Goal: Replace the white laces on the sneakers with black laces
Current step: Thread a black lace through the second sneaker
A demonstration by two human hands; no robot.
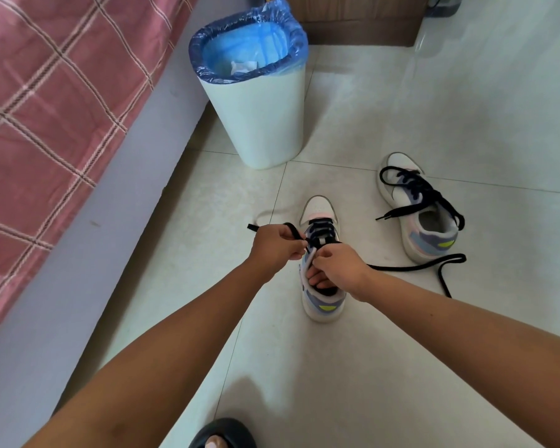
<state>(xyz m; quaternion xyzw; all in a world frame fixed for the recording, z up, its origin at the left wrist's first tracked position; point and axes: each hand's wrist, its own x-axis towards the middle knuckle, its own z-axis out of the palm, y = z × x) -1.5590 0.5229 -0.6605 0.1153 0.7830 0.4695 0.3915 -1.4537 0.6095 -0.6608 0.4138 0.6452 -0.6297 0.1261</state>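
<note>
A white and pastel sneaker stands on the floor tiles, toe pointing away, with a black lace threaded through its front eyelets. My left hand pinches one end of that lace at the shoe's left side; the tip sticks out to the left. My right hand grips the shoe's tongue and collar, fingers inside the opening. The lace's other end trails right across the floor. A second sneaker lies to the right, laced in black with loose ends. A white lace lies beyond my left hand.
A white bin with a blue liner stands beyond the shoes. A bed with a pink checked cover runs along the left. A wooden cabinet stands at the back. My foot in a dark slipper shows at the bottom.
</note>
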